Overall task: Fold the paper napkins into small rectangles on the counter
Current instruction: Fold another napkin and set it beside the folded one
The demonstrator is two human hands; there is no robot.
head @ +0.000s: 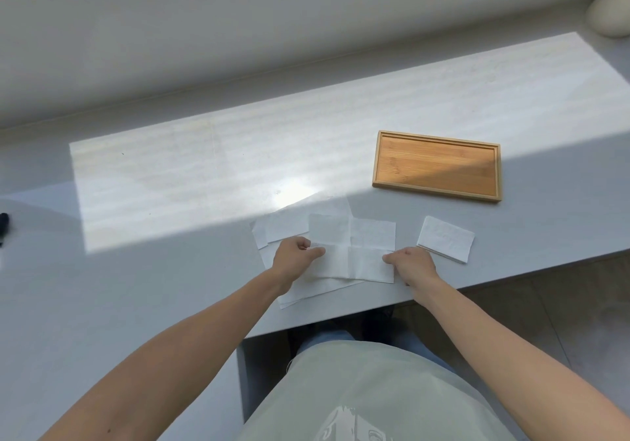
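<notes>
The pale grey counter (170,174) stretches in front of me, half of it lit by a broad patch of sun. On its right side sits a shallow wooden tray (437,165), partly in shade, with nothing on it. Closer to me, near the counter's front edge, a loose pile of unfolded napkins (306,287) lies spread out, and on top of it is the napkin (353,253) I am working on, opened flat with its creases showing. Just right of that pile, apart from it, rests a small stack of folded napkins (445,243). My left hand (295,258) pinches the napkin's left edge with curled fingers, and my right hand (414,265) pinches its right edge the same way, both resting low on the paper.
</notes>
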